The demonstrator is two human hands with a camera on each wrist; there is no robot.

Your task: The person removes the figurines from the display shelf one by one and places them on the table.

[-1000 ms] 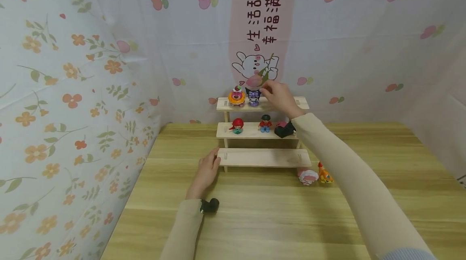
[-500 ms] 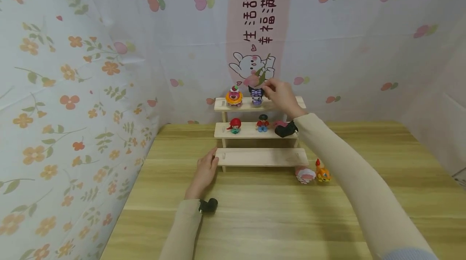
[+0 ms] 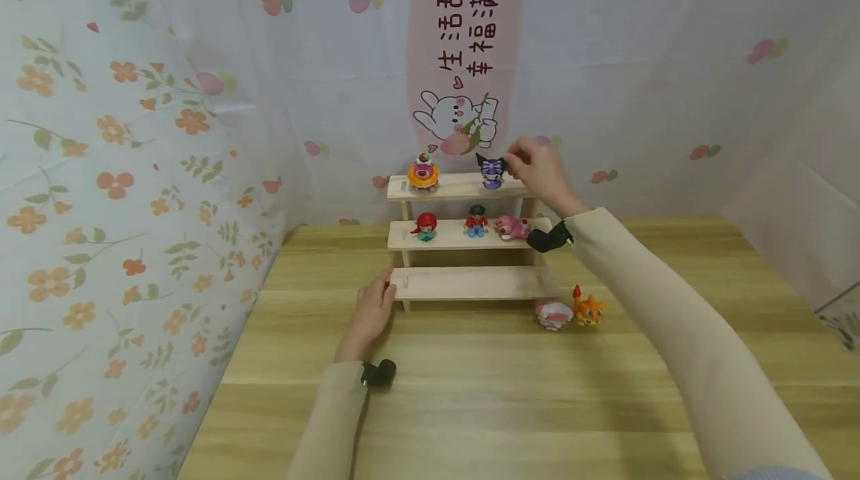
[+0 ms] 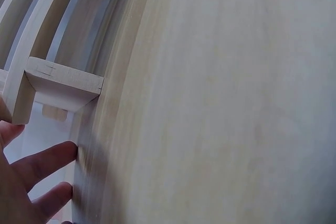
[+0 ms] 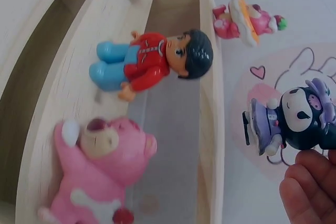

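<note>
My right hand (image 3: 540, 172) pinches a small black-and-purple figurine (image 3: 493, 172) by one black ear, at the right part of the top board. In the right wrist view, the figurine (image 5: 289, 116) shows a white face and a lilac dress, its base right at the board's edge. My left hand (image 3: 372, 310) holds the left end of the lowest board of a three-tier wooden display shelf (image 3: 470, 283). Its other fingers (image 4: 47, 163) spread below the board's end in the left wrist view. A pink bear figurine in an orange ring (image 3: 423, 172) stands on the top board's left.
On the middle board are a red-haired figurine (image 3: 425, 227), a toy boy in red (image 3: 476, 222) and a lying pink bear (image 3: 513, 228). A pink-and-white figurine (image 3: 554, 314) and an orange figurine (image 3: 587, 310) stand on the table by the shelf's right front corner. A printed cloth (image 3: 322, 92) hangs behind.
My right hand has moved right along the top board with the black-and-purple figurine, away from the bear in the ring. The lying pink bear is now less covered. My left hand stays at the shelf.
</note>
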